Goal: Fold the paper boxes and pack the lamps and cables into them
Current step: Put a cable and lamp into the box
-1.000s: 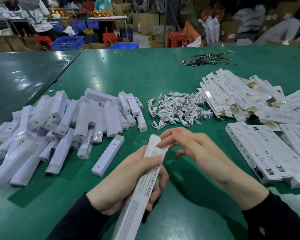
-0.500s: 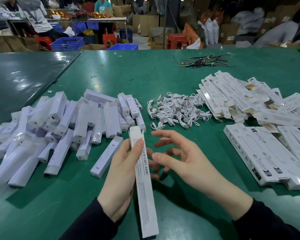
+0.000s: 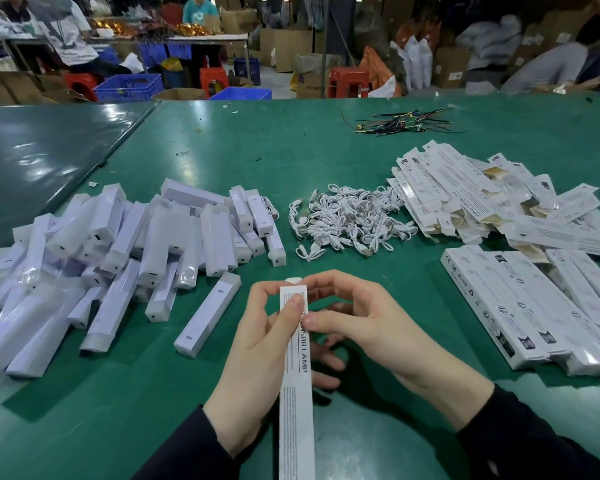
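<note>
A long white paper box (image 3: 296, 410) printed "LAMP" stands tilted toward me over the green table (image 3: 326, 161). My left hand (image 3: 250, 368) grips it along its left side, thumb on the front near the top. My right hand (image 3: 357, 320) pinches the box's top end, fingers curled over the flap. A heap of white lamps (image 3: 125, 251) lies to the left. White coiled cables (image 3: 347, 223) sit in a pile in the middle. Flat unfolded boxes (image 3: 482, 199) are heaped at the right, with filled boxes (image 3: 534, 306) stacked in front of them.
A bundle of dark wires (image 3: 402, 123) lies far back on the table. A darker table (image 3: 42, 147) adjoins on the left. Beyond the far edge are people, blue crates (image 3: 129, 86), red stools and cardboard cartons.
My right hand, held apart and open half a second ago, has come onto the box's top end. The box has swung more upright in my left hand.
</note>
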Demonstrator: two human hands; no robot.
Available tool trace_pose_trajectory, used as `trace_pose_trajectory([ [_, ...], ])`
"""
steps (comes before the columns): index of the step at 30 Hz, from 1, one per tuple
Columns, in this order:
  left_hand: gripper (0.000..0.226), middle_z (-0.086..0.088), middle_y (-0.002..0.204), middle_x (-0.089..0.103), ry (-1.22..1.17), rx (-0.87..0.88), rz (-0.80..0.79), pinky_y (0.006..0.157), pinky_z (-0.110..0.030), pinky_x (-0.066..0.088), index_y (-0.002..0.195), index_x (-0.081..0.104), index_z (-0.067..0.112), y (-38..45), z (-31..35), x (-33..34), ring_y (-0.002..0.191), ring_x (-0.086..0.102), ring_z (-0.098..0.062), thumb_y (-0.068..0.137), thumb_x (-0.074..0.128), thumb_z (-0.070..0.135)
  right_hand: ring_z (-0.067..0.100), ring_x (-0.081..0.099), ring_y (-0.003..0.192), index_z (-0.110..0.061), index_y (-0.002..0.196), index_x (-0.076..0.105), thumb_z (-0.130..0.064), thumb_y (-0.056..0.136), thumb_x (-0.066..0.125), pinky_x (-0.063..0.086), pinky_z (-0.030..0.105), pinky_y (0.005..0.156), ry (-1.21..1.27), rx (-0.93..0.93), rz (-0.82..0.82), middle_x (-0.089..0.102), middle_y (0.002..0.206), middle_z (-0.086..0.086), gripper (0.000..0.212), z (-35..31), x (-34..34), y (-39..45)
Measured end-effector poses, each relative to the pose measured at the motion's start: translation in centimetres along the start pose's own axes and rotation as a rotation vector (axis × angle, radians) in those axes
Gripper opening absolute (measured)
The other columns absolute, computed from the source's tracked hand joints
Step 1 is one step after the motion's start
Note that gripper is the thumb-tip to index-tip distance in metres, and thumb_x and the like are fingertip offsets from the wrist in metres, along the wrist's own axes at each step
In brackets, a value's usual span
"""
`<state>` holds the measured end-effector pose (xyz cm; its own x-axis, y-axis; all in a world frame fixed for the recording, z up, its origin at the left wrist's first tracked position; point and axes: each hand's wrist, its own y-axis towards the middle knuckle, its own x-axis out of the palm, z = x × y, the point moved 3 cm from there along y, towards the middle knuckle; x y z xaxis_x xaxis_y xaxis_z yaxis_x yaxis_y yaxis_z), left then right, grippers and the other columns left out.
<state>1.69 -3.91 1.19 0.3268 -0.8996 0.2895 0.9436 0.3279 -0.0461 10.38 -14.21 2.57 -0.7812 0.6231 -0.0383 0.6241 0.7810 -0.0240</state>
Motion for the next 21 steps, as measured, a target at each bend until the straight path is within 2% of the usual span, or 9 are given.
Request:
trace_pose_trajectory([
  [2, 0.037, -0.020, 0.089, 0.073, -0.010, -0.001, 0.011, 0.048, -0.039, 0.058, 0.112, 0.046, 0.013, 0.1, 0.0, -0.1, 0.059, 0.069, -0.035, 0.086, 0.053, 0.038, 0.016, 0.060, 0.079, -0.014, 0.105, 0.070, -0.003, 0.081, 0.074, 0.049, 0.020, 0.062, 0.036, -0.013, 0.063, 0.071, 0.100, 0.009, 0.026, 0.0, 0.1, 0.0],
  [6, 0.042, -0.019, 0.092, 0.072, -0.022, -0.013, 0.025, 0.047, -0.039, 0.057, 0.114, 0.047, 0.012, 0.2, -0.3, -0.4, 0.063, 0.070, -0.038, 0.084, 0.055, 0.040, 0.010, 0.062, 0.079, -0.014, 0.099, 0.071, -0.013, 0.077, 0.077, 0.049, 0.018, 0.064, 0.050, 0.005, 0.116, 0.071, 0.090, 0.002, 0.023, 0.3, 0.1, 0.1],
  [10, 0.032, -0.015, 0.082, 0.070, -0.025, 0.004, -0.022, 0.047, -0.040, 0.057, 0.108, 0.049, 0.017, 0.2, -0.1, -0.2, 0.060, 0.069, -0.037, 0.085, 0.055, 0.038, 0.014, 0.062, 0.078, -0.010, 0.102, 0.069, -0.010, 0.084, 0.070, 0.050, 0.024, 0.072, 0.215, 0.089, 0.141, 0.072, 0.091, 0.007, 0.018, 0.6, -0.1, 0.4],
  [12, 0.025, -0.014, 0.080, 0.068, -0.022, 0.021, -0.057, 0.047, -0.040, 0.056, 0.104, 0.050, 0.019, 0.1, 0.0, 0.1, 0.059, 0.068, -0.038, 0.087, 0.055, 0.035, 0.012, 0.062, 0.069, -0.010, 0.101, 0.068, -0.015, 0.087, 0.067, 0.049, 0.021, 0.067, 0.298, 0.150, 0.157, 0.073, 0.083, 0.004, 0.015, 0.8, -0.2, 0.5],
  [15, 0.020, -0.015, 0.079, 0.065, -0.033, 0.022, -0.101, 0.047, -0.041, 0.056, 0.102, 0.050, 0.018, -0.2, -0.1, 0.4, 0.059, 0.067, -0.039, 0.089, 0.054, 0.032, 0.010, 0.058, 0.051, -0.008, 0.100, 0.068, -0.016, 0.086, 0.069, 0.046, 0.016, 0.052, 0.347, 0.198, 0.156, 0.070, 0.071, 0.003, 0.016, 1.0, -0.5, 0.5],
  [18, 0.015, -0.015, 0.076, 0.063, -0.042, 0.014, -0.106, 0.047, -0.042, 0.056, 0.092, 0.054, 0.021, -0.2, -0.1, 0.4, 0.059, 0.066, -0.038, 0.086, 0.054, 0.035, 0.015, 0.061, 0.054, -0.009, 0.096, 0.069, -0.010, 0.075, 0.077, 0.048, 0.018, 0.052, 0.399, 0.187, 0.170, 0.072, 0.080, 0.015, 0.023, 0.8, -0.7, 0.5],
  [21, 0.015, -0.015, 0.077, 0.063, -0.030, 0.032, -0.089, 0.048, -0.044, 0.057, 0.090, 0.056, 0.021, -0.2, -0.1, 0.4, 0.060, 0.067, -0.040, 0.087, 0.056, 0.036, 0.016, 0.065, 0.061, -0.010, 0.092, 0.070, -0.010, 0.063, 0.079, 0.049, 0.019, 0.054, 0.424, 0.186, 0.207, 0.073, 0.084, 0.018, 0.031, 0.7, -0.9, 0.5],
])
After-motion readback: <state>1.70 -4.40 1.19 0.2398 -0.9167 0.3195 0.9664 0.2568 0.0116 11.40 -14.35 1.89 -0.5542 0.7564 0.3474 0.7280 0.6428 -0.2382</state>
